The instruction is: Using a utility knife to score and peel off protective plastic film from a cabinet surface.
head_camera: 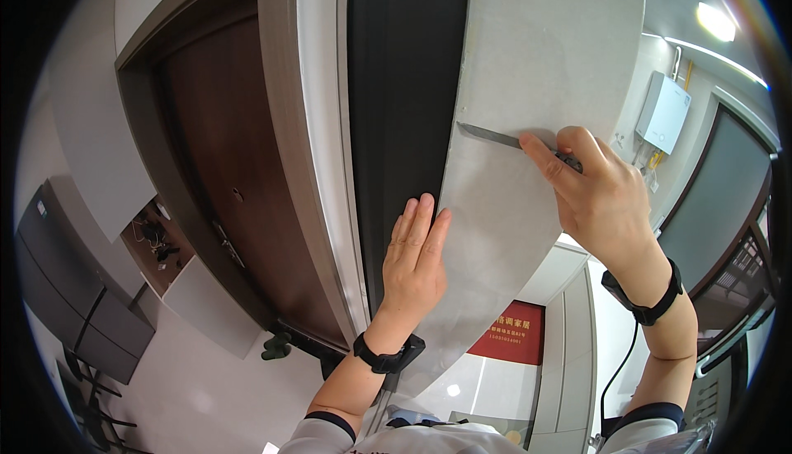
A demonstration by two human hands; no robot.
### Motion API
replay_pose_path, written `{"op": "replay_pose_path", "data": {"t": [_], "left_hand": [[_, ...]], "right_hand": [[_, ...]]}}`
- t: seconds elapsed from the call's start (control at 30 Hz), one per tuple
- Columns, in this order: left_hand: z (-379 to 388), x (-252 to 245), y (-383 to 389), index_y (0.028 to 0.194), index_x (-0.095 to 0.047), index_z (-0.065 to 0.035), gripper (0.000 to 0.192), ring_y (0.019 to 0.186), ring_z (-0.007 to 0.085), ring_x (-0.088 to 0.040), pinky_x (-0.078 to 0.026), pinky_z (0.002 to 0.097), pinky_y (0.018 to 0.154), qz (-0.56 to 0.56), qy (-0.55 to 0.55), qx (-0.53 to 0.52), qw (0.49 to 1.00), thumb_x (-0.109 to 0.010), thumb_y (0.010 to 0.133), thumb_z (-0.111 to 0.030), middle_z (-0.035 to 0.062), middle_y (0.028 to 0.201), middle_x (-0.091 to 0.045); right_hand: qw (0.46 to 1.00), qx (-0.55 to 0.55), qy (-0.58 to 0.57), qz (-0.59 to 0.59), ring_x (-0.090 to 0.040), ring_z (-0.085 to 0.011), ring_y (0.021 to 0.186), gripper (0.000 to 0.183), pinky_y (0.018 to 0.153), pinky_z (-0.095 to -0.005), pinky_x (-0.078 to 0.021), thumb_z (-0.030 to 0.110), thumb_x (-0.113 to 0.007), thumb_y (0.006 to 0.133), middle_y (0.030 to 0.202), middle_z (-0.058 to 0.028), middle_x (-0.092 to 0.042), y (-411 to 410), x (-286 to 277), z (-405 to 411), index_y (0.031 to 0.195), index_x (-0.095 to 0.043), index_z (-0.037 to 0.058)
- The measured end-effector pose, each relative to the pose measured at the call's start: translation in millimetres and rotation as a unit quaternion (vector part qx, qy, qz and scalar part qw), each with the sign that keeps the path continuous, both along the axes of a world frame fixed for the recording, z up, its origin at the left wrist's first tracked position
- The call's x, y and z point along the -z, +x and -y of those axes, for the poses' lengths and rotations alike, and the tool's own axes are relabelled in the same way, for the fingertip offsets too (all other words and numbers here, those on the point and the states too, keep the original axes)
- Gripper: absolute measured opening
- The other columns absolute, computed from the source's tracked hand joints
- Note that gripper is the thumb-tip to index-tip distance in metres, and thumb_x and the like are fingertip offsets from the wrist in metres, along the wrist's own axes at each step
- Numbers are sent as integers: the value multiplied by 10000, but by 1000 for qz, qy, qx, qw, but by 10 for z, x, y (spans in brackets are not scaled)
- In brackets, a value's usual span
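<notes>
My right hand (603, 194) grips the handle of a knife (492, 134) with a narrow grey blade. The index finger lies along the blade, and the tip touches the joint between the light grey wall panel (544, 51) and the tall black frame (408, 82). Most of the handle is hidden in my fist. Lower down, my left hand (416, 262) rests flat with fingers together across the black frame's right edge, holding nothing. Black straps with small devices circle both wrists.
A dark brown door (229, 144) in a wooden frame stands at left, beyond it a dark grey refrigerator (80, 293) and black chairs (93, 386). A red mat (510, 336) bearing writing lies on the floor. A white water heater (664, 112) hangs at right, near a frosted glass door (724, 175).
</notes>
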State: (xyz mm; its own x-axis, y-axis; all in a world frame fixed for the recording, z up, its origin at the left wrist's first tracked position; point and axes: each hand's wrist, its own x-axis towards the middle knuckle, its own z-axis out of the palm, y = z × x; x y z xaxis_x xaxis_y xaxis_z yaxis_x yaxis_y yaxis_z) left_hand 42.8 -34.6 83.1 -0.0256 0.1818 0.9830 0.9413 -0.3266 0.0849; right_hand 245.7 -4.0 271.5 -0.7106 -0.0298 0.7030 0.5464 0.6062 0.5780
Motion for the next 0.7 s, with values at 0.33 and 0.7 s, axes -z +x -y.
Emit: {"op": "replay_pose_path", "data": {"t": [0.33,0.7], "left_hand": [[-11,-46,1,1376,-566,32,471,1408,436,-432,-397,486,1139,-16,0,-16,1000,-566,905,47,261,1523,-442],[-37,-877,57,1443,-536,-9,549,1438,494,-344,-330,529,1154,-36,28,-59,997,-650,929,-166,289,1573,-352]], "right_hand": [[1000,4,18,16,-620,-195,759,563,537,-334,-516,-58,-671,708,924,-40,-539,21,-62,-47,1224,-726,162],[1000,6,15,13,-598,-179,736,583,541,-319,-522,-31,-675,691,941,-20,-543,16,-16,-59,1238,-707,167]]}}
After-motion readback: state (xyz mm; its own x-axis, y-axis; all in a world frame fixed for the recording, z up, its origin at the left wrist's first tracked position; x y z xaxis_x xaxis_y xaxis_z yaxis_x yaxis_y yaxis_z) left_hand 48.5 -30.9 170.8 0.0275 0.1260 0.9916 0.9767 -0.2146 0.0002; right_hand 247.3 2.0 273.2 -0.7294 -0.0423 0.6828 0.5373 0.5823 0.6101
